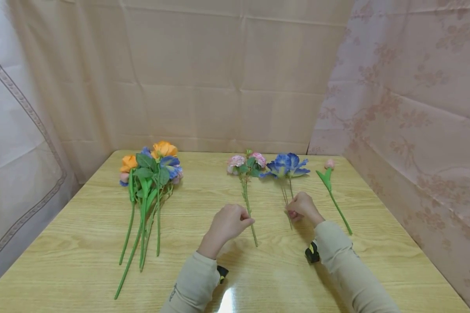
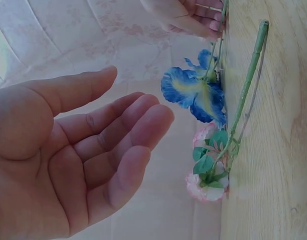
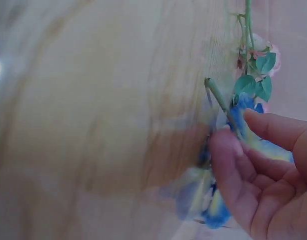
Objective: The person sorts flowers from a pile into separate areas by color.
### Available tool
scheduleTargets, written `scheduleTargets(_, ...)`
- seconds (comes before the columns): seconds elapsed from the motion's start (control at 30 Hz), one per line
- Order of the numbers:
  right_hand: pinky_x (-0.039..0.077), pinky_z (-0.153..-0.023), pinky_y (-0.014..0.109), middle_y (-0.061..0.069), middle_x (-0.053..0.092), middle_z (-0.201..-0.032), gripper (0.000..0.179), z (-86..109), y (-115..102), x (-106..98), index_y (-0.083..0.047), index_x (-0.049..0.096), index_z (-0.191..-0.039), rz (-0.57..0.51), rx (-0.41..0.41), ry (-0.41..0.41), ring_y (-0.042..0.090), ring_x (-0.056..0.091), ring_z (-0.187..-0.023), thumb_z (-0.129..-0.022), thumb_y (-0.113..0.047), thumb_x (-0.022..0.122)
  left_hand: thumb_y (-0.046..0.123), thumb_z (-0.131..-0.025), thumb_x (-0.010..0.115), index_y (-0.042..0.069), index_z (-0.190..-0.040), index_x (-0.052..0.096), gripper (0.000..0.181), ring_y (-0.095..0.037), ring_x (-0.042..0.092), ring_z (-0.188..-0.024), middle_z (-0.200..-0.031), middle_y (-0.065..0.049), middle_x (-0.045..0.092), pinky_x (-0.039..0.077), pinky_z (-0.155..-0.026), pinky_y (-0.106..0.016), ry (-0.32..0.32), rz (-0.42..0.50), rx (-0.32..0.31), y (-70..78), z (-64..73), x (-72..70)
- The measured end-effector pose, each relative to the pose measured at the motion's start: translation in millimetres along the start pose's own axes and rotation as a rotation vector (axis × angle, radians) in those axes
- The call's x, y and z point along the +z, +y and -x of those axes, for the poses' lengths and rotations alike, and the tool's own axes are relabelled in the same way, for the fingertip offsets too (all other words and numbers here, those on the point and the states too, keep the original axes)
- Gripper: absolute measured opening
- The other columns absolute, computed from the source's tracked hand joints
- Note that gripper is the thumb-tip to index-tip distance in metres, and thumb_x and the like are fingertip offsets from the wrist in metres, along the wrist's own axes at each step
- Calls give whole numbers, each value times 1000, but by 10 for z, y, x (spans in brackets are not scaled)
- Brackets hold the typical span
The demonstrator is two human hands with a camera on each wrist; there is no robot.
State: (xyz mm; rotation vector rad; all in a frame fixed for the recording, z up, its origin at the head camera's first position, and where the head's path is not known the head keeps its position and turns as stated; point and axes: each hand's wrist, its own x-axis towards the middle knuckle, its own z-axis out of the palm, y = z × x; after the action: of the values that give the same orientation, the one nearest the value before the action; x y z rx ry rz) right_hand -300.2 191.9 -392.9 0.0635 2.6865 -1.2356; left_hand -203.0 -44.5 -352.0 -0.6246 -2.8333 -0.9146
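Note:
A pink-and-white artificial flower (image 1: 247, 195) with green leaves lies on the table. My left hand (image 1: 229, 221) hovers by its stem in the head view; the left wrist view shows this hand (image 2: 103, 150) with relaxed fingers and nothing in the palm. Right of it lies a blue artificial flower (image 1: 286, 166) with yellow-tinged petals. My right hand (image 1: 302, 208) is at its thin stem, the fingers loosely bent. In the right wrist view the stem (image 3: 221, 97) runs between thumb and fingers, which stand apart; whether they touch it is unclear.
A pink tulip (image 1: 334, 195) lies at the table's right. On the left is a bunch of orange, blue and pink flowers (image 1: 149, 174), with long green stems toward the front edge. Cloth curtains (image 1: 219, 78) hang behind and beside the wooden table (image 1: 82, 243).

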Motion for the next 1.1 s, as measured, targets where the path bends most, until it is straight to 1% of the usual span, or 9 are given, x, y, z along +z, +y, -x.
scheduleTargets(0.13, 27, -36, 19, -6, 29, -39, 44, 66, -87, 19, -11, 37, -45, 287, -159, 121, 5, 27, -34, -81, -8, 62, 19, -82, 64, 9, -66, 66, 19, -4, 40, -47, -56, 8, 52, 36, -46, -20, -6, 4, 0, -2, 0, -3)
scheduleTargets(0.2, 19, -37, 18, -8, 22, -40, 49, 101, -142, 37, -14, 31, -44, 359, -239, 179, 5, 20, -35, -81, -10, 63, 18, -83, 64, 8, -66, 66, 20, -5, 39, -47, -55, 8, 50, 35, -45, -19, -8, 6, -2, -1, -1, -3)
scheduleTargets(0.33, 19, -38, 18, -8, 23, -40, 46, 162, -237, 79, -12, 37, -44, 333, -317, 188, 5, 20, -38, -81, -9, 63, 19, -83, 64, 8, -66, 65, 20, -5, 38, -47, -55, 7, 49, 34, -44, -19, -8, 3, -8, -7, -2, -2)
scheduleTargets(0.4, 23, -40, 20, -7, 28, -41, 39, 182, -273, 100, -6, 46, -46, 321, -338, 179, 6, 24, -39, -81, -9, 63, 19, -83, 64, 8, -66, 65, 21, -5, 39, -47, -56, 7, 50, 35, -45, -20, -6, 4, -11, -16, -1, -6)
scheduleTargets(0.53, 38, -44, 23, 1, 52, -52, 22, 222, -338, 135, 4, 63, -66, 282, -358, 156, 9, 42, -43, -82, -10, 62, 18, -83, 64, 6, -69, 66, 18, -7, 47, -53, -62, 4, 57, 40, -50, -21, 9, 25, -9, -54, -7, -38)
scheduleTargets(0.67, 46, -48, 28, 14, 63, -69, 19, 265, -381, 163, 6, 66, -82, 219, -333, 108, 21, 58, -53, -84, -12, 61, 11, -83, 63, 3, -77, 67, 11, -12, 54, -63, -71, -2, 61, 46, -57, -24, 65, 78, -57, -152, -4, -146)
scheduleTargets(0.83, 45, -45, 27, 15, 63, -69, 21, 295, -388, 202, 5, 66, -85, 180, -285, 67, 26, 59, -58, -86, -15, 60, 6, -81, 62, -1, -79, 66, 8, -22, 58, -67, -73, -9, 63, 47, -62, -34, 281, 57, -205, -427, 43, -414)
scheduleTargets(0.93, 45, -44, 26, 14, 62, -68, 20, 297, -374, 222, 5, 66, -84, 170, -284, 58, 26, 59, -56, -85, -14, 61, 4, -81, 60, -5, -83, 65, 11, -29, 59, -72, -77, -15, 64, 47, -66, -39, 411, 13, -348, -663, 137, -613)
scheduleTargets(1.1, 44, -43, 26, 13, 62, -68, 19, 295, -362, 244, 4, 66, -83, 160, -284, 42, 26, 58, -56, -85, -14, 61, 1, -84, 52, -12, -97, 60, 20, -42, 55, -88, -95, -28, 59, 44, -75, -47, 518, -5, -586, -1040, 382, -838)
